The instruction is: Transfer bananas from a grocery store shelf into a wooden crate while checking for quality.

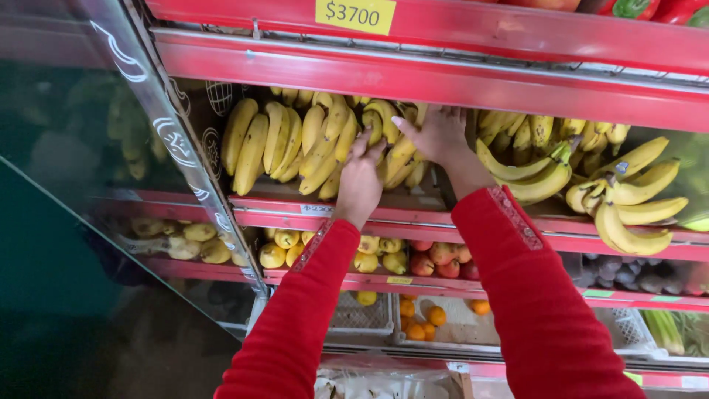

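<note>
Bananas (317, 144) lying on red shelf (413, 214); 2 hands reaching in w/ red sleeves. Left hand (360, 179) gripping a bunch; right hand (437, 134) resting spread over bananas, fingers loose.

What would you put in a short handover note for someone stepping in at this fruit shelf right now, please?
Left hand: fingers curled into the middle banana bunch, gripping it.
Right hand: spread flat on the same pile, a little further right; whether it grips is unclear.
More bananas lie at the right end of the red shelf.
Done: both hands are on the fruit.
Left: no bunch is lifted off the shelf yet.
</note>
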